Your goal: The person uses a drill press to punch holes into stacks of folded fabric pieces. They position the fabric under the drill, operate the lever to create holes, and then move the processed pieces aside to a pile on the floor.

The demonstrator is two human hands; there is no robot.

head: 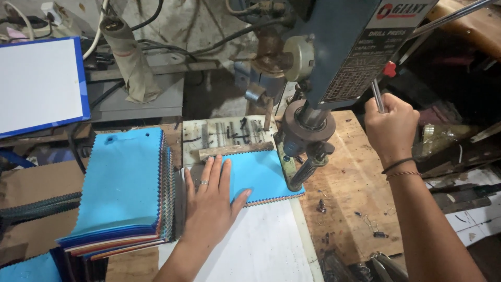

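fabric stack (266, 175): blue swatch on top, zigzag edges, lying flat under the drill head
lever (378, 95): thin metal rod, slanting upward

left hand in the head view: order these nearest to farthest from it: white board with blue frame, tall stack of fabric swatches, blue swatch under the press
From the left hand:
1. Blue swatch, under the palm, touching.
2. Tall stack of fabric swatches, just to its left.
3. White board with blue frame, far upper left.

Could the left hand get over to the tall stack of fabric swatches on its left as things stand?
Probably yes. The left hand lies flat on the blue swatch pile under the drill press, right beside the tall stack, with nothing between them.
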